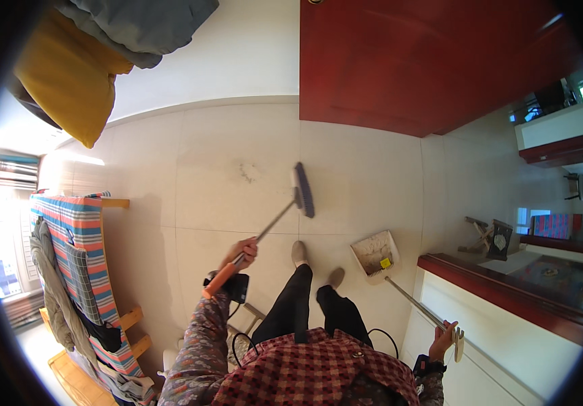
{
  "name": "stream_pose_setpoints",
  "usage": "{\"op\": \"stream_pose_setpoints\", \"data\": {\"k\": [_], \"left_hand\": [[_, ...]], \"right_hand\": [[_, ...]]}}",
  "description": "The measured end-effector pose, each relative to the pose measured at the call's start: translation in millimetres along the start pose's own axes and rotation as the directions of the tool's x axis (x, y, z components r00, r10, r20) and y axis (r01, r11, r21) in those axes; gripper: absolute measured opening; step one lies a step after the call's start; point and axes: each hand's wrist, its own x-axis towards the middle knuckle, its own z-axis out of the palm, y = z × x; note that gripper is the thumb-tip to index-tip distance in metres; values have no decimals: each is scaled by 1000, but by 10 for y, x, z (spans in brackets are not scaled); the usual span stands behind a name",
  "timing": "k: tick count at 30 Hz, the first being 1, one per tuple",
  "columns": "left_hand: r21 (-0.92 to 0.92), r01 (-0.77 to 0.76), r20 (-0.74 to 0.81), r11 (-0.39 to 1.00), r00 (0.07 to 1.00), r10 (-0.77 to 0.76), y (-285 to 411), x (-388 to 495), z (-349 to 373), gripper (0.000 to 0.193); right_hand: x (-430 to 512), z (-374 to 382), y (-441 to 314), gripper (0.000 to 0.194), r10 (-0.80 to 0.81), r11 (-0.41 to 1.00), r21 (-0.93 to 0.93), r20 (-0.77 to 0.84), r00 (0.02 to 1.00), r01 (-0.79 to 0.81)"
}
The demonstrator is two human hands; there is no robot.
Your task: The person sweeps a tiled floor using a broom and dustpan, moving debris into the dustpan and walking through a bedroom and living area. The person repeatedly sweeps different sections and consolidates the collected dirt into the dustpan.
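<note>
My left hand point(243, 252) grips the handle of a push broom point(276, 222), just ahead of its orange grip. The broom's head point(302, 190), with dark bristles, is on the tiled floor ahead of my feet. To its left lies a small patch of grey debris point(247, 172). My right hand point(441, 339) is closed around the upper end of a long metal dustpan handle point(416, 303). The white dustpan point(374, 252) rests on the floor to the right of my feet, its inside stained, with a yellow label near the back.
A bed with a striped cover point(96, 233) stands at left, clothes draped over it. A red door point(372, 61) is at upper right. A dark red door frame point(494, 294) borders a white wall at right. Mustard and grey garments point(73, 76) hang at upper left.
</note>
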Motion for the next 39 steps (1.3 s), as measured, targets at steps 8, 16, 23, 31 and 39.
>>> {"op": "stream_pose_setpoints", "data": {"k": [8, 16, 23, 31, 39], "left_hand": [[189, -154, -120, 970, 977, 178, -139, -541, 85, 10], [459, -4, -105, 889, 993, 58, -1204, -716, 393, 21], [619, 192, -69, 762, 979, -190, -1752, -169, 161, 11], [546, 226, -204, 806, 970, -134, -816, -564, -372, 12], [582, 46, -296, 812, 942, 158, 364, -1251, -321, 26]], "right_hand": [[-101, -275, 363, 50, 31, 998, 59, -59, 998, -28], [-207, -867, 911, 55, 4, 993, 120, -127, 992, 12], [-629, -1357, 1120, 52, 16, 983, 180, -245, 969, 29], [-1092, -1358, 1312, 47, -6, 995, 89, -417, 909, 48], [-1477, -914, 1315, 41, 60, 992, 128, -401, 914, -9]]}}
